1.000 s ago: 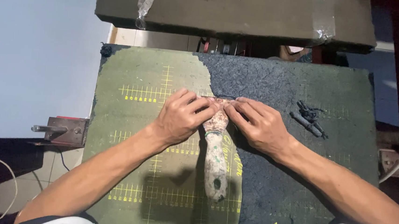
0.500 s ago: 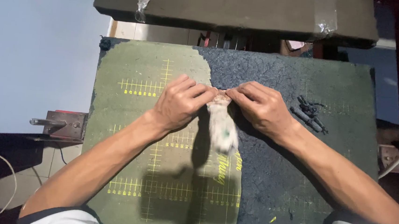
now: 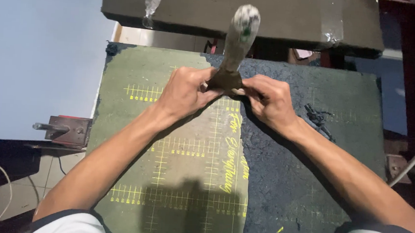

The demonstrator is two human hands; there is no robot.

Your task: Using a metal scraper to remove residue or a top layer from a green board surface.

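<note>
You have two hands in view, the left hand (image 3: pixel 185 93) and the right hand (image 3: pixel 269 101). There is one stained cloth tube (image 3: pixel 237 45), one green cutting mat (image 3: pixel 164 177), one dark foam block (image 3: pixel 283 14), and one metal clamp (image 3: pixel 68 130).

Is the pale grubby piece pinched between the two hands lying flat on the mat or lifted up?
Lifted. The pale piece rises from the left hand and right hand, its free end over the grey slab, off the green mat.

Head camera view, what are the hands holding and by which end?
Both the left hand and right hand pinch the pale tube-shaped piece at its dark lower end.
</note>
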